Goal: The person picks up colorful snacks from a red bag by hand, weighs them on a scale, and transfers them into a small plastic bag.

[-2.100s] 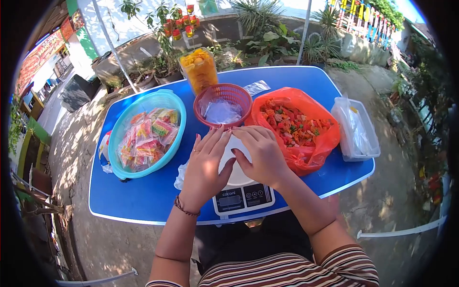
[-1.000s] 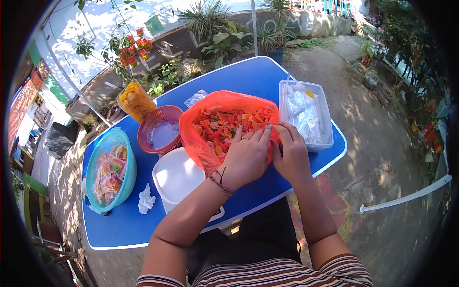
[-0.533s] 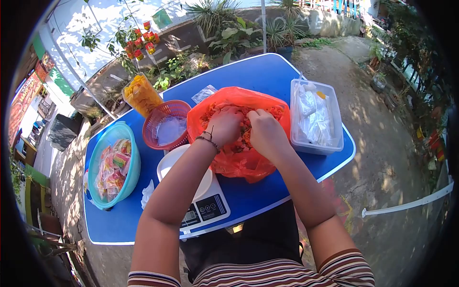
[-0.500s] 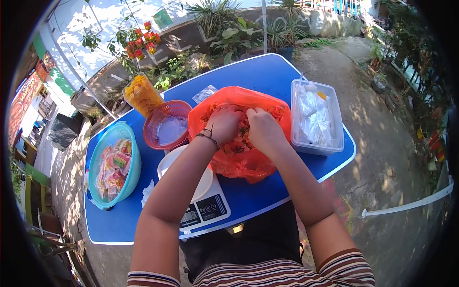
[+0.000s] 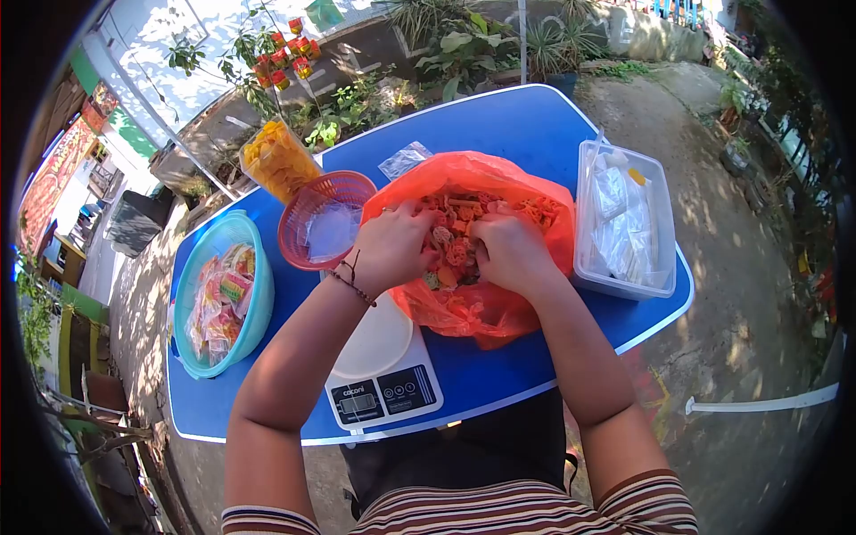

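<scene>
A red plastic bag (image 5: pixel 481 316) stands wide open on the table, holding orange, red and pale crackers (image 5: pixel 456 245), some of them lacy and round. My left hand (image 5: pixel 397 239) reaches over the bag's left side, thumb and fingers apart against the crackers. Inside the right half, my right hand (image 5: pixel 515 250) has its fingers curled in among the crackers; what they grip is hidden. Below my left forearm sits a white kitchen scale (image 5: pixel 383 392) with a round white bowl (image 5: pixel 374 343) on it.
On the blue table (image 5: pixel 473 116) are a turquoise basket (image 5: pixel 259 312) of packaged snacks, a red basket (image 5: pixel 299 254) with clear plastic bags, and a container of yellow chips (image 5: pixel 278 162). At right, a clear bin (image 5: pixel 624 281) holds plastic bags. Plants (image 5: pixel 455 53) grow behind.
My hands have moved apart inside the bag, the left one drawing back to the left, exposing more crackers between them. The whole view has shifted slightly.
</scene>
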The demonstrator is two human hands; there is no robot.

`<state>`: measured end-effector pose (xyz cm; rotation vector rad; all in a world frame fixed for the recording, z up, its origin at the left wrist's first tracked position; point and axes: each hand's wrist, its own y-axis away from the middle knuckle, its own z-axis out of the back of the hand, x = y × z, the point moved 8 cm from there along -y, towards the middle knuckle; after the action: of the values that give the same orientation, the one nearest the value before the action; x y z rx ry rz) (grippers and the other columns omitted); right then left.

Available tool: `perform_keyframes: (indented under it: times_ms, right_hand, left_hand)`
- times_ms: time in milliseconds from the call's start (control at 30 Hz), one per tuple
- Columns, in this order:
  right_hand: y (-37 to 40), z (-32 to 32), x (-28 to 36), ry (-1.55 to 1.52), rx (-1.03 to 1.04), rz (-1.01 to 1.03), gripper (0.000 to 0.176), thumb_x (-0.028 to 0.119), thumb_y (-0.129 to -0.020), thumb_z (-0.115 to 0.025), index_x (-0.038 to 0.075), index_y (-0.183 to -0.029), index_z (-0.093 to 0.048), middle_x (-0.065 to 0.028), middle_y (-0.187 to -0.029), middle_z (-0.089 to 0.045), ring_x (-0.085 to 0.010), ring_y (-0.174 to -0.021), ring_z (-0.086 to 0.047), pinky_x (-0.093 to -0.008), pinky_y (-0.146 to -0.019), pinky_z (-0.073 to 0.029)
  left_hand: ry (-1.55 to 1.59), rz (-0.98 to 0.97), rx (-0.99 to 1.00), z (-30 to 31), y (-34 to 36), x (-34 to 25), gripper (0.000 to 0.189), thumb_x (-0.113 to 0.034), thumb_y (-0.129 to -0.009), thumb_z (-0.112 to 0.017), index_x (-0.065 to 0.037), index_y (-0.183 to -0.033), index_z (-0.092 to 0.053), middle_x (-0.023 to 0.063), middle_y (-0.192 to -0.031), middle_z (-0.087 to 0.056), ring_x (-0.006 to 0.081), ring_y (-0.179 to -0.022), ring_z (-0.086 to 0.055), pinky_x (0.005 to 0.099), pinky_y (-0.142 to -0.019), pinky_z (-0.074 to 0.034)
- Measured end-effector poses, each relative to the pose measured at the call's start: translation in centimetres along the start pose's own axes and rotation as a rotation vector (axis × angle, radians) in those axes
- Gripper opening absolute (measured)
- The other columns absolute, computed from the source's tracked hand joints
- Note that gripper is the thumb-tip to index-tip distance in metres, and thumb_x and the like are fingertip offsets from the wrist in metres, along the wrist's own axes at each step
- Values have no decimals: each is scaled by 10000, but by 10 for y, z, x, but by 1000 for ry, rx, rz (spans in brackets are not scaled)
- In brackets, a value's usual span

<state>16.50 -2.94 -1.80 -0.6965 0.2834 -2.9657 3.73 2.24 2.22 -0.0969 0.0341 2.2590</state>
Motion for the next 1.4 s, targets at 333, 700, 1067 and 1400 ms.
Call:
perform_keyframes:
  times_ms: [333,700,1067,1400]
  right_hand:
    - [5,-3,22,72,-41,64,308,208,-780,-753,153,-1079,-705,-86,-1219,-597,-338,-1245,-506,-482,-1063,-422]
    - [-2,6,10,125,-296,109,265,117,-734,-759,72,-990,-712,-84,-1122,-628,-310,-1165,-556,-479,-995,-448]
    - [-1,18,-10,116,-272,-86,213,104,-800,-715,32,-990,-649,-146,-1003,-640,-362,-1043,-623,-470,-889,-512]
    - [1,24,-14,210,-439,-43,246,35,-837,-669,36,-1078,-622,-175,-1187,-626,-375,-1148,-583,-466,-935,-497]
  left_hand:
    - [189,-6,32,-7,13,21,687,-254,-767,-802,-27,-1356,-533,209,-1314,-557,389,-1220,-560,445,-1028,-480]
    - [23,112,49,-14,-4,13,459,-211,-777,-745,-40,-1186,-624,206,-1200,-580,395,-1056,-633,463,-916,-535]
    - [16,108,-102,-9,-1,15,378,-91,-740,-698,-39,-1109,-633,183,-1137,-613,397,-1057,-626,481,-876,-539]
    - [147,69,233,-28,-10,23,262,-35,-729,-659,-118,-966,-734,126,-1196,-625,331,-1112,-611,447,-964,-499]
